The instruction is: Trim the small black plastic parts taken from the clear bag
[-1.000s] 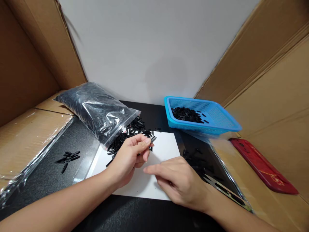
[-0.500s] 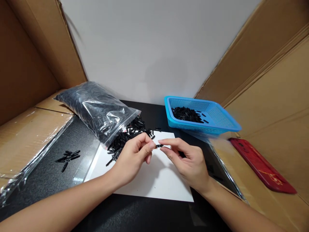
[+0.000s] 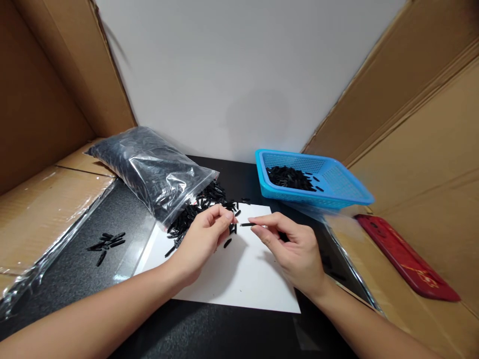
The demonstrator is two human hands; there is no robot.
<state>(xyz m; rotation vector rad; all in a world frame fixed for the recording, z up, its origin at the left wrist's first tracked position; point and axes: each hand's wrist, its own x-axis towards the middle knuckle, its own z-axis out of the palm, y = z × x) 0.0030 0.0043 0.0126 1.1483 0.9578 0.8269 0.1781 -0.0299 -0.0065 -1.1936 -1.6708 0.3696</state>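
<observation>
- Black small plastic piece (image 3: pixel 247 225), thin and elongated, sits at centre frame, pinched at its right end between thumb and forefinger of the right hand (image 3: pixel 295 252); remaining fingers of that hand are loosely curled.
- Left hand (image 3: pixel 204 239), just left of centre, has its fingertips drawn together above the white sheet (image 3: pixel 239 279); whether anything is held between them cannot be told. It stands just apart from the held piece.
- One loose black piece (image 3: pixel 227 243) lies on the sheet just below the left fingertips.
- Spilled black pieces (image 3: pixel 202 204) lie heaped at the sheet's upper left corner, at the mouth of a clear plastic bag (image 3: pixel 149 169) that lies on its side, left of centre, filled with the same parts.
- Blue mesh basket (image 3: pixel 337 192), right of centre and tilted, contains a heap of like parts toward its left side.
- Few stray black pieces (image 3: pixel 107 242) rest on the black table mat (image 3: pixel 75 274) at lower left, well apart from both hands.
- Red flat object (image 3: pixel 406 259) lies on cardboard (image 3: pixel 430 174) at right; cardboard panels also bound the left side.
</observation>
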